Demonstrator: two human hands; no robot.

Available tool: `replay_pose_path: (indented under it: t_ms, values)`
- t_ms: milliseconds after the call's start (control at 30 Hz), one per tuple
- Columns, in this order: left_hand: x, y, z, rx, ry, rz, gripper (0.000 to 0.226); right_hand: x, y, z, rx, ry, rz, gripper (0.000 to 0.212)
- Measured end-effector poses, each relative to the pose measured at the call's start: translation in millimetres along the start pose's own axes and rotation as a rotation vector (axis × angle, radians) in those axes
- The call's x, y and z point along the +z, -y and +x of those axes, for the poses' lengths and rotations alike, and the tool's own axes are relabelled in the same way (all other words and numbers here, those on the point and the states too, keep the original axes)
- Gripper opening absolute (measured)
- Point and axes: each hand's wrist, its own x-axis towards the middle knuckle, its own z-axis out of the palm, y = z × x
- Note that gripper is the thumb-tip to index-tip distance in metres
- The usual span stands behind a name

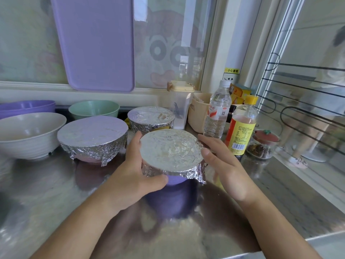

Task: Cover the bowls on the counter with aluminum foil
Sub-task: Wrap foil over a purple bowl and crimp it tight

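Observation:
A small purple bowl (175, 179) with foil stretched flat over its top (170, 149) sits in the middle of the steel counter. My left hand (134, 172) cups its left side, thumb on the foil skirt. My right hand (222, 161) is at its right side, fingers spread and touching the foil edge. Behind it stand two other foil-covered bowls: a wide one (92, 136) to the left and a smaller one (150, 118) at the back. A white bowl (30, 134), a green bowl (94, 108) and purple bowls (27, 107) have no foil.
To the right stand a water bottle (217, 111), a yellow-labelled bottle (240, 128), a small glass jar with a red lid (263, 144), a beige basket (197, 113) and a clear lidded container (180, 103). A purple cutting board (95, 43) leans on the window behind.

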Motion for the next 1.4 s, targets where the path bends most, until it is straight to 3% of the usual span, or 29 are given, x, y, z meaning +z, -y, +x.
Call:
replay_pose_path:
  t_ms: [133,200,333,433,533,633,800,933,1400]
  values:
    - [3.1,-6.0,-2.1,-0.04,0.003,-0.011,0.165,-0.1,0.3,-0.5,0.029,0.042,-0.038,0.066]
    - [6.5,-8.8,-3.5,-0.021,-0.049,0.042,0.159,-0.9,-0.9,-1.3,0.031,0.05,-0.063,0.072]
    - [5.7,-9.1,-1.4,0.018,-0.126,0.095,0.132,-0.5,0.3,-1.3,0.001,0.04,-0.099,0.104]
    - [4.6,-8.5,-0.4,0.025,-0.134,0.086,0.12,0.5,0.9,-0.3,-0.019,0.042,-0.138,0.108]
    - [8.3,-9.2,-1.1,0.035,-0.143,0.098,0.125,2.4,-0.7,-0.3,-0.057,0.024,-0.184,0.101]
    - [14.4,-10.2,-1.7,0.029,-0.196,0.143,0.147,4.3,1.4,-1.1,-0.096,0.014,-0.215,0.089]
    - [17.5,-7.5,-0.8,0.03,-0.24,0.15,0.163,4.4,-0.4,-1.4,-0.12,0.002,-0.246,0.088]
    - [16.7,-6.3,-1.1,0.036,-0.233,0.128,0.164,3.2,0.1,-3.1,-0.102,-0.013,-0.167,0.086]
    - [12.0,-6.7,-0.6,0.001,-0.146,-0.013,0.153,7.5,-1.1,-1.2,-0.14,-0.078,-0.258,0.083]
